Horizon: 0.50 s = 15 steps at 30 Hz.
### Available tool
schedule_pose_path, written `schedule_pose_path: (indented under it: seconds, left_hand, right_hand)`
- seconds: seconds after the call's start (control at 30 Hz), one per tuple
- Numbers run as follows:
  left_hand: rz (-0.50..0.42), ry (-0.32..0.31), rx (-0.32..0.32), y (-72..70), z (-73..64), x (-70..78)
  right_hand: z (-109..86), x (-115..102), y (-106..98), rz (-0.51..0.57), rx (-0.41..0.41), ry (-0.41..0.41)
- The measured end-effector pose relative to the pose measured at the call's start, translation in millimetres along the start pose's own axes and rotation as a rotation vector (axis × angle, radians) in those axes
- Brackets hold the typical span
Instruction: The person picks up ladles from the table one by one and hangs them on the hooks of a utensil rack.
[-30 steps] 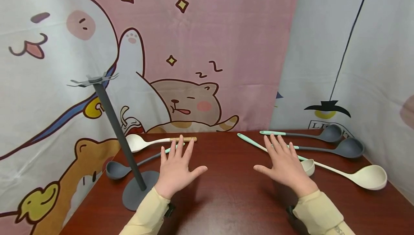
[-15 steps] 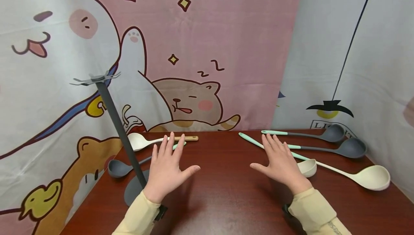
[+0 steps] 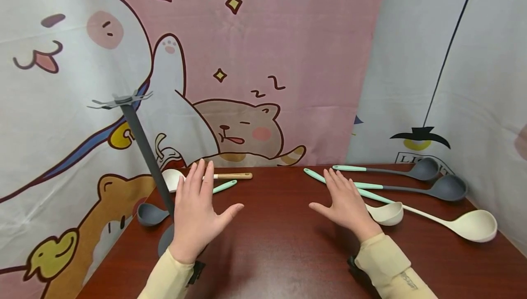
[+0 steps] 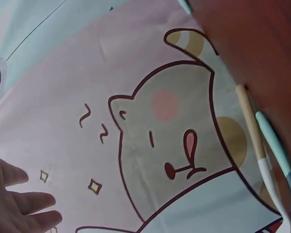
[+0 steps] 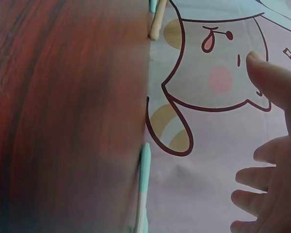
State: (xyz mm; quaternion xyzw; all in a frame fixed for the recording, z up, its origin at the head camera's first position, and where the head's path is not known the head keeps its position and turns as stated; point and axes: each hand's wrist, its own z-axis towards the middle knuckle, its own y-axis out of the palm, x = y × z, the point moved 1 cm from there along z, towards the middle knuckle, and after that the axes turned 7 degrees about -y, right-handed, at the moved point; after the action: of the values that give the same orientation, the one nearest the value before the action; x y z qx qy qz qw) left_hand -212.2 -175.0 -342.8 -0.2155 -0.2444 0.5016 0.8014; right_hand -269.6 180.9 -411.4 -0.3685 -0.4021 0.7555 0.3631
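Observation:
My left hand (image 3: 198, 214) is held above the table with fingers straight and thumb out, holding nothing. In the head view it overlaps a dark grey utensil stand (image 3: 142, 148), a white ladle (image 3: 173, 179) with a wooden handle (image 3: 235, 176), and a grey ladle (image 3: 151, 215) with a mint handle. My right hand (image 3: 346, 204) is likewise spread and holds nothing. It covers part of a small cream ladle (image 3: 389, 214) and the mint handle of a long cream ladle (image 3: 471, 226). Beyond it lie two grey ladles (image 3: 446, 188) with mint ends.
The reddish-brown table (image 3: 271, 244) meets a cartoon-printed cloth (image 3: 313, 61) at the back. Thin hooks (image 3: 122, 101) spread from the stand's top; its round base (image 3: 165, 240) is partly behind my left hand. Ladles lie along both sides.
Both hands have drifted left in the head view, the left one further, covering more of the stand's base and pole. The ladles and stand stay where they were; the view has shifted slightly.

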Motion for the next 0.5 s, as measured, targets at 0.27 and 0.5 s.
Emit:
schedule_pose_path:
  seconds: [0.27,0.5]
  left_hand:
    - [-0.032,0.008,0.179,-18.3,2.3,-2.3]
    - [-0.051,0.0,0.358,-33.9,5.6,-10.0]
  right_hand:
    - [2.2,1,9,-0.016,0.001,-0.007]
    - [5.8,4,12,-0.023,0.012,-0.011]
